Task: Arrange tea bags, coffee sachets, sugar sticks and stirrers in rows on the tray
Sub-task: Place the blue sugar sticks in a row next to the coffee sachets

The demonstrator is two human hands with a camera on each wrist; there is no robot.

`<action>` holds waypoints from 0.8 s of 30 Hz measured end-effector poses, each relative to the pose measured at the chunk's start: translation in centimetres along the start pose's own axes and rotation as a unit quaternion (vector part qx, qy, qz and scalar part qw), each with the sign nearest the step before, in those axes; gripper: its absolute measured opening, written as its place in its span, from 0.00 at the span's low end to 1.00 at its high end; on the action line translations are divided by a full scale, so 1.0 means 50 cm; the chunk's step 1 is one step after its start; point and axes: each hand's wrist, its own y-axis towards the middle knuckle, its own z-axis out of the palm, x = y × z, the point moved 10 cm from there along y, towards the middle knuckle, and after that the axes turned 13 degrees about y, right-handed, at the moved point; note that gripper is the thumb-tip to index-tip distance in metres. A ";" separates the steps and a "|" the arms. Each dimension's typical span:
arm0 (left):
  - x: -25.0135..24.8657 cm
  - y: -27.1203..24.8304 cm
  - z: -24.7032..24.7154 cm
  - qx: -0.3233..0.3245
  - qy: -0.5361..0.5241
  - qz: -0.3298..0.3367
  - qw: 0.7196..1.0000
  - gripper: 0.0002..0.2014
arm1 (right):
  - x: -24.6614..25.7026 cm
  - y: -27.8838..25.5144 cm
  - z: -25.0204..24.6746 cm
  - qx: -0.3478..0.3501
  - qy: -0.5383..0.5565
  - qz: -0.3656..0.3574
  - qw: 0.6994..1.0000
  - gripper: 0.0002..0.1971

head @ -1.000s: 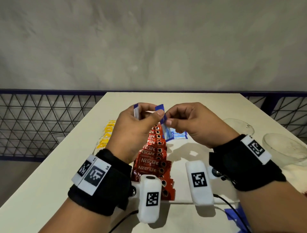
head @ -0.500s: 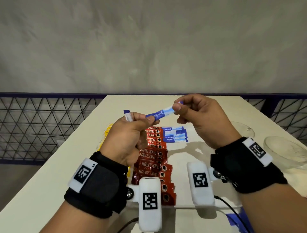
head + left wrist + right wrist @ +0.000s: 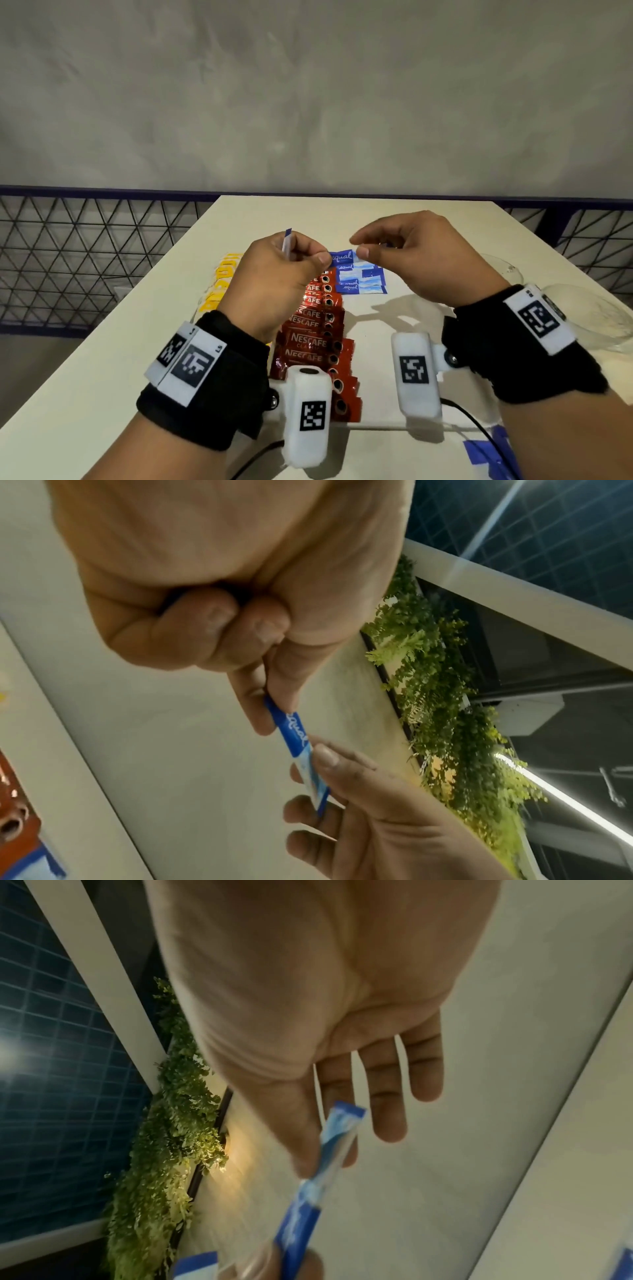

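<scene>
Centre frame, done: tea bags (image 3: 224,284) and coffee sachets (image 3: 315,329) laid in rows
Underway: sugar sticks (image 3: 359,281)
Left hand (image 3: 284,274): pinches sugar stick (image 3: 296,733), holds spare
Right hand (image 3: 421,253): pinching the same stick
Left: stirrers unseen

A pale table (image 3: 144,342) stands against a mottled grey wall (image 3: 308,102), with a dark blue rail (image 3: 102,190) and black triangle-mesh fencing (image 3: 85,260) behind it. Two clear glass bowls sit on the table's right side, one nearer (image 3: 596,322) and one farther back (image 3: 503,267). Blue tape (image 3: 486,455) marks the near edge, crossed by a black cable (image 3: 476,423). Both wrist views show green foliage (image 3: 445,696) along a ledge, beside dark blue tiles (image 3: 51,1083)
</scene>
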 end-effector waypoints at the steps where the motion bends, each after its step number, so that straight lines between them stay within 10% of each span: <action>1: 0.002 -0.001 0.002 0.002 0.002 -0.002 1.000 0.04 | 0.002 0.000 0.007 0.012 -0.011 0.003 1.000 0.05; 24: -0.010 0.011 -0.064 -0.078 0.051 0.012 0.996 0.03 | -0.191 0.083 0.081 0.164 -0.289 0.150 0.931 0.08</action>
